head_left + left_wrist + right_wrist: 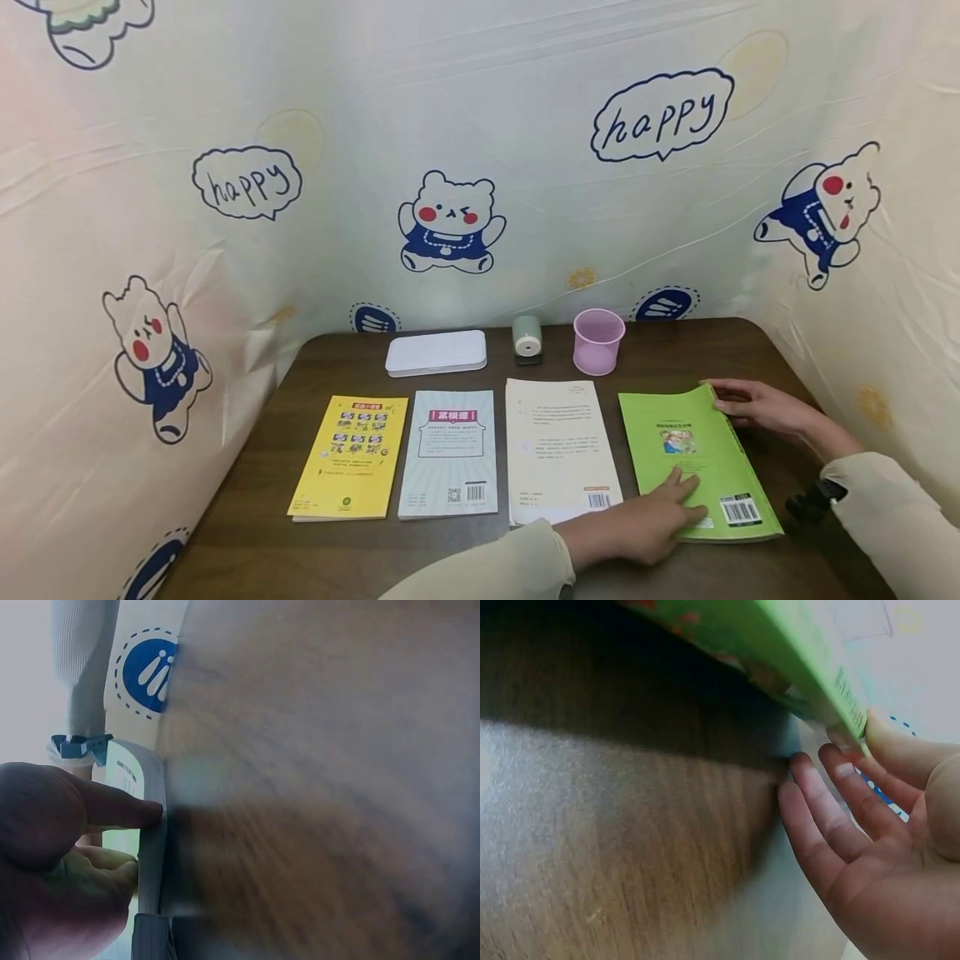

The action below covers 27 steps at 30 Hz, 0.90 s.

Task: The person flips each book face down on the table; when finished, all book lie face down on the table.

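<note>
A green book [652, 433] lies at the right of the table, back cover up, with a barcode near its lower corner. At its far right corner, my right hand [768, 414] pinches the edge between thumb and fingers. The right wrist view shows that side of the book [802, 652] tilted up off the table, its underside partly visible. My left hand [651, 523] rests on the near left part of the cover, fingers spread. In the left wrist view, one fingertip touches the book's page edge [152, 855].
Left of the green book lie a cream book [558, 442], a pale blue book [448, 483] and a yellow book [348, 492] in a row. Behind them stand a white flat case [437, 352], a grey-green pencil sharpener [527, 335] and a pink cup [597, 346]. Printed curtains [337, 250] surround the table.
</note>
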Tool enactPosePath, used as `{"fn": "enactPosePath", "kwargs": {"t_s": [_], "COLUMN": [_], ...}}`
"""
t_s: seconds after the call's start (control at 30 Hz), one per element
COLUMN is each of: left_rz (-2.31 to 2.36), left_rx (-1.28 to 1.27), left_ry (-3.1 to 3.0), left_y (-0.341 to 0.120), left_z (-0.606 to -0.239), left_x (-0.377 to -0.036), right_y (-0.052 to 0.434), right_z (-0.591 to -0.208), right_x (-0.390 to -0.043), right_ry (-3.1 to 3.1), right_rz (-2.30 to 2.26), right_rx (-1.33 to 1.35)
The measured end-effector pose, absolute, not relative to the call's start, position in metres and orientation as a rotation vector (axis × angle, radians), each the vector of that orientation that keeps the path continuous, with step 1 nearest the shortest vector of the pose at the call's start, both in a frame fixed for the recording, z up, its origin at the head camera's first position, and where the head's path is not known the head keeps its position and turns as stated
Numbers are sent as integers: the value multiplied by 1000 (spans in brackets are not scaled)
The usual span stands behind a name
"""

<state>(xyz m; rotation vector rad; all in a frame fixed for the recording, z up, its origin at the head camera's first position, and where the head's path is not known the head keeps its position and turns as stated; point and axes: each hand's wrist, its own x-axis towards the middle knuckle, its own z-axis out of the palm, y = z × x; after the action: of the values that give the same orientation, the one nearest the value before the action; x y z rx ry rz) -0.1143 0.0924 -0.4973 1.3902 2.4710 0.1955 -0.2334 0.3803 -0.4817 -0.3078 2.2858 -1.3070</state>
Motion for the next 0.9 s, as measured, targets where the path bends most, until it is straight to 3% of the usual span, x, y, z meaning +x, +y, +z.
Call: {"fn": "enactPosePath", "kwargs": {"t_s": [0.9], "left_rz": [277], "left_rx": [1322], "left_ry": [2468], "left_y": [83], "left_z": [-497], "left_x": [-117], "right_y": [358], "right_z": [-493], "right_x": [-240], "right_ry": [2549], "right_rz": [-1074], "right_rx": [-323]}}
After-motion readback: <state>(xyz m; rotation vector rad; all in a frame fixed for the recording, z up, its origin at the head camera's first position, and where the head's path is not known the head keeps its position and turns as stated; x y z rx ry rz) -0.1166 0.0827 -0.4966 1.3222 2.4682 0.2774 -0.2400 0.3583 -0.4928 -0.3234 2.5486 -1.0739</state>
